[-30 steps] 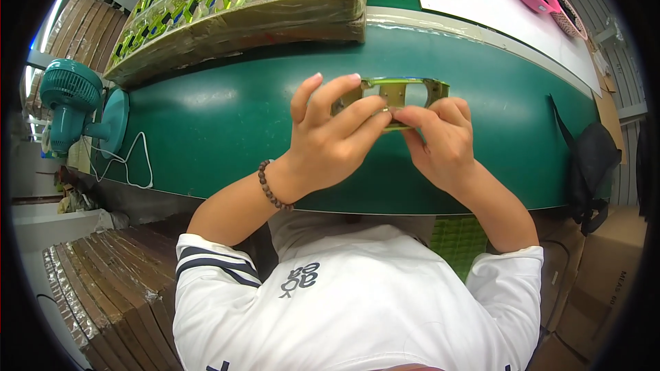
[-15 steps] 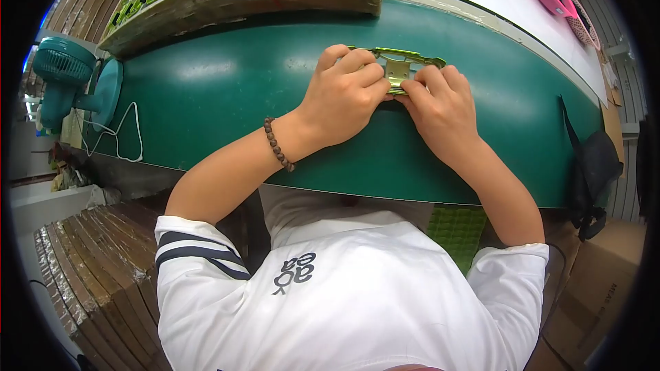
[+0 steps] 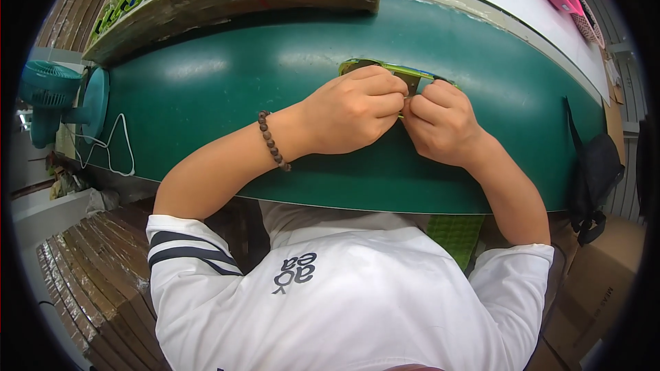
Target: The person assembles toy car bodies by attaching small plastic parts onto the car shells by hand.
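- The green table (image 3: 206, 89) fills the middle of the view, a smooth, slightly glossy surface with a pale edge strip along its far side; its straight edges bow with the lens.
- A white shirt (image 3: 330, 302) with dark stripes on the left sleeve covers the lower part of the picture, soft and creased.
- A long flat cardboard tray (image 3: 227, 0) wrapped in clear film lies on the far part of the table, with small green parts set in rows on top (too small to make out singly).
- A stack of brown corrugated cardboard sheets (image 3: 89, 282) stands on edge at the lower left, ribbed along its ends.
- A teal plastic fan (image 3: 51, 93) with a round slatted grille sits off the left end of the table, a thin white cord looping beside it.
- A black bag (image 3: 595, 178) hangs at the right edge of the table.
- The left hand (image 3: 354, 113) is curled into a loose fist, fingertips bent in and pinching the near edge of the part; a string of dark round beads circles its wrist.
- The right hand (image 3: 443, 124) is curled the same way, knuckles touching the left hand's, pinching the same edge.
- The flat green-yellow part (image 3: 402, 72), thin and roughly rectangular, lies at the middle of the table under both hands, only its far rim showing.
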Demonstrator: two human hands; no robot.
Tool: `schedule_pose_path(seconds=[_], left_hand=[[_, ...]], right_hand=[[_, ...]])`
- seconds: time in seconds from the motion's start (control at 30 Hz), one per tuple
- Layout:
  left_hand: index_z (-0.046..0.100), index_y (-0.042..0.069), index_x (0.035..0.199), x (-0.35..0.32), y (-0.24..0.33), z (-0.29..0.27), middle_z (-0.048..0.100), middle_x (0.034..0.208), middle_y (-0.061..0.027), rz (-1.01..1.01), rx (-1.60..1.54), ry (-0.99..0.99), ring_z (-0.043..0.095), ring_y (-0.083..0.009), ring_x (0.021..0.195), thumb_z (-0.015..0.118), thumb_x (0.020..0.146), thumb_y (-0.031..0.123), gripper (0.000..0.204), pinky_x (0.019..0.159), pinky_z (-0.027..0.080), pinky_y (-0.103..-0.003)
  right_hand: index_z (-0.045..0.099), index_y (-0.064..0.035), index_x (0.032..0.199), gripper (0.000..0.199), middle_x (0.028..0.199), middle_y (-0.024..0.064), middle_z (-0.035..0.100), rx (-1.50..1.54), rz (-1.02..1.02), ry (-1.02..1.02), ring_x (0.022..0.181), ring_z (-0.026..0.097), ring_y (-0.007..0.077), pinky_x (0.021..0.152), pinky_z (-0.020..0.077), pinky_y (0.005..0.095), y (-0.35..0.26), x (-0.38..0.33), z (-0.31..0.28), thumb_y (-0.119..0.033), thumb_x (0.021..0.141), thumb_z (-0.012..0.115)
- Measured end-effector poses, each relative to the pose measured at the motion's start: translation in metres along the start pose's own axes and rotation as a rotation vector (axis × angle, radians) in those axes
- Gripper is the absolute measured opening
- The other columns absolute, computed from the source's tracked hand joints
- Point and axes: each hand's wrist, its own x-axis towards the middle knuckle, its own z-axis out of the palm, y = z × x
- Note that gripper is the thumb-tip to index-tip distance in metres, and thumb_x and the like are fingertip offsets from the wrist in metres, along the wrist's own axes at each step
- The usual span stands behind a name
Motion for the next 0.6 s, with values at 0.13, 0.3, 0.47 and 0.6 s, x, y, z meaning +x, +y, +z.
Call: schedule_pose_path(seconds=[0.13, 0.3, 0.47, 0.6], left_hand=[[0.064, 0.002, 0.076, 0.000, 0.001, -0.011, 0.058, 0.082, -0.0057, -0.004, 0.185, -0.106, 0.058, -0.0194, 0.087, 0.060, 0.063, 0.005, 0.014, 0.079, 0.048, -0.030], [0.063, 0.009, 0.081, 0.000, 0.008, -0.022, 0.056, 0.090, -0.0023, -0.054, 0.507, 0.184, 0.054, -0.0196, 0.094, 0.066, 0.069, 0.016, 0.015, 0.089, 0.041, -0.036], [0.047, 0.015, 0.105, -0.010, 0.002, -0.032, 0.036, 0.122, -0.0134, -0.150, 0.454, 0.384, 0.049, -0.0296, 0.105, 0.075, 0.075, 0.031, 0.044, 0.094, 0.038, -0.046], [0.043, 0.011, 0.109, -0.010, -0.006, -0.021, 0.038, 0.120, -0.0155, -0.042, 0.113, 0.461, 0.054, -0.0309, 0.102, 0.077, 0.072, 0.010, 0.051, 0.079, 0.052, -0.035]], right_hand=[[0.059, -0.0012, 0.066, 0.008, 0.065, 0.0032, 0.044, -0.037, 0.028, 0.009, 0.059, 0.044, 0.0175, 0.052, 0.0388, 0.0299, -0.002, -0.002, -0.003, 0.000, 0.059, 0.063], [0.065, -0.0011, 0.078, 0.014, 0.066, 0.0006, 0.046, -0.233, 0.097, 0.210, 0.057, 0.045, 0.0159, 0.053, 0.0363, 0.0288, -0.008, 0.007, -0.012, 0.001, 0.064, 0.066], [0.068, -0.0020, 0.075, 0.015, 0.068, -0.0010, 0.048, -0.401, -0.015, 0.337, 0.063, 0.047, 0.0135, 0.053, 0.0334, 0.0267, -0.012, 0.005, -0.011, -0.001, 0.061, 0.074], [0.069, -0.0016, 0.078, 0.018, 0.068, -0.0003, 0.049, -0.416, -0.014, 0.342, 0.062, 0.048, 0.0138, 0.054, 0.0340, 0.0260, -0.011, 0.003, -0.011, -0.001, 0.060, 0.072]])
